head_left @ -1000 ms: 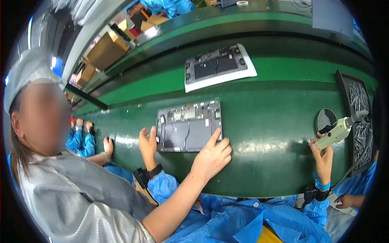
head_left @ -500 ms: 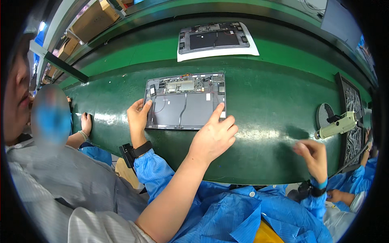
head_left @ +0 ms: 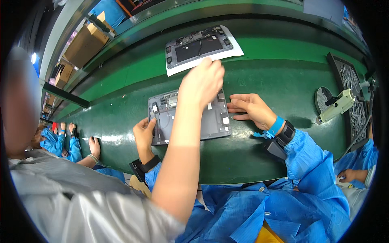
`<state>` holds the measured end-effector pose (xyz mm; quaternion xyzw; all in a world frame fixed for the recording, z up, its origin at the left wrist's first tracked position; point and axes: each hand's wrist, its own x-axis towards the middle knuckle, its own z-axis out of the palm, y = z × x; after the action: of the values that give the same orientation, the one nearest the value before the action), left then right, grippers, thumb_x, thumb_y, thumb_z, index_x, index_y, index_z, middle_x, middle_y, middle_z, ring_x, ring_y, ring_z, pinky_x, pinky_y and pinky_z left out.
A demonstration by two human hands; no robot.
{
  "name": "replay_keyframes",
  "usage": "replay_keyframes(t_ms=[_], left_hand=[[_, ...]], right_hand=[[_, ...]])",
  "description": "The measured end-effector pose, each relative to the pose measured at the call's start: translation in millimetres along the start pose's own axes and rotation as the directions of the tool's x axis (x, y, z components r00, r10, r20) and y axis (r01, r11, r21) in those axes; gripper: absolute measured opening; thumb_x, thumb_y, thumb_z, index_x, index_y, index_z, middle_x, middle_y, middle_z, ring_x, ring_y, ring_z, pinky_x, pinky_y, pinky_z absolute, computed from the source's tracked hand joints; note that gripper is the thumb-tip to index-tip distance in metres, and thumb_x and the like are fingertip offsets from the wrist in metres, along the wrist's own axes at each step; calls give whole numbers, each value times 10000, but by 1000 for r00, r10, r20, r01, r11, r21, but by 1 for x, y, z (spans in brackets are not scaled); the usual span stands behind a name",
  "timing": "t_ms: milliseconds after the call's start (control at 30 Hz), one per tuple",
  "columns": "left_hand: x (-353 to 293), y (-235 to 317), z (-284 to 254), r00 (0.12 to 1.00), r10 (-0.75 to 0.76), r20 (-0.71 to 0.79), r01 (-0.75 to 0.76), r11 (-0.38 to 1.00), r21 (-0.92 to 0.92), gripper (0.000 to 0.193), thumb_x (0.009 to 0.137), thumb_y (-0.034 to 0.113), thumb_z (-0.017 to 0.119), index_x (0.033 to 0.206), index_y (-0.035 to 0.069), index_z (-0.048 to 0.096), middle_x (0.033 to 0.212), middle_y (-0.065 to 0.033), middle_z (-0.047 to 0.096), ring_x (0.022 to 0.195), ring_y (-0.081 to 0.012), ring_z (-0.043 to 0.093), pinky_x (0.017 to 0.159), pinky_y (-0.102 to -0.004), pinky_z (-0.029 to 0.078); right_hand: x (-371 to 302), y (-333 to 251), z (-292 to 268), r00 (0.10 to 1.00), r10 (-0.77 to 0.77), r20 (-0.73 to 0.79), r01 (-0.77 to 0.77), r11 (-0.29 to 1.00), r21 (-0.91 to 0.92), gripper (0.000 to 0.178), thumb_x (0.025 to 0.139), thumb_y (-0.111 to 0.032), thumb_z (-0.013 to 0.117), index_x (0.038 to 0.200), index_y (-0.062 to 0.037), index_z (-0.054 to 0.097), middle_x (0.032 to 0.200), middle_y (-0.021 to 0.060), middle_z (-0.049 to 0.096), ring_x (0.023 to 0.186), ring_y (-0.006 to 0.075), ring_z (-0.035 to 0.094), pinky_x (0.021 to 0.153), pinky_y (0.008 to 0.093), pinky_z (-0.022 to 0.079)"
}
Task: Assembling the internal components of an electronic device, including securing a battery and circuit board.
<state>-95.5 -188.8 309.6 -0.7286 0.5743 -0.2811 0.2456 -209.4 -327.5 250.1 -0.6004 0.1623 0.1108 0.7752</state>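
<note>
An opened tablet [head_left: 214, 124] lies on the green bench, its circuit board and dark battery facing up. My left hand [head_left: 143, 134] grips its left edge, thumb on top. Beside its right edge, my right hand [head_left: 254, 110] is open with fingers stretched, at or very near the rim; contact is hard to tell. A co-worker's hand [head_left: 202, 83] and bare forearm reach across above the tablet and hide its middle. Behind it, a second opened tablet [head_left: 198, 46] rests on a white sheet [head_left: 237, 49].
On the right stand a pale electric screwdriver [head_left: 339, 106], a round mesh-faced object [head_left: 323, 99] and a black tray [head_left: 335, 65] full of small grey parts. A shelf post [head_left: 65, 95] and cardboard boxes [head_left: 85, 44] are at the left. Other people's hands [head_left: 94, 148] rest along the left bench edge.
My right hand has come left from near the screwdriver to the tablet's right edge. The co-worker's hand has lifted off the tablet's right side and moved up over its far edge.
</note>
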Motion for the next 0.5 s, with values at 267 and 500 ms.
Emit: replay_keyframes(t_ms=[267, 500], left_hand=[[-148, 52, -3, 501, -587, 635, 600, -293, -745, 256, 876, 70, 547, 1089, -62, 600, 919, -137, 659, 870, -164, 603, 746, -268, 488], [-157, 107, -28, 339, -491, 802, 492, -634, -596, 274, 767, -28, 696, 1004, -53, 562, 884, -58, 622, 686, -61, 547, 630, -189, 431]], right_hand=[[-81, 20, -26, 998, -54, 17, 55, 994, -92, 541, 930, -209, 555, 1341, 91, 369, 1152, 144, 618, 1041, 169, 589, 874, 310, 487], [-149, 49, -80, 946, -197, -257, 188, 980, -56, 462, 894, -127, 615, 1293, 54, 468, 1152, 179, 615, 1095, 189, 567, 896, 297, 467]])
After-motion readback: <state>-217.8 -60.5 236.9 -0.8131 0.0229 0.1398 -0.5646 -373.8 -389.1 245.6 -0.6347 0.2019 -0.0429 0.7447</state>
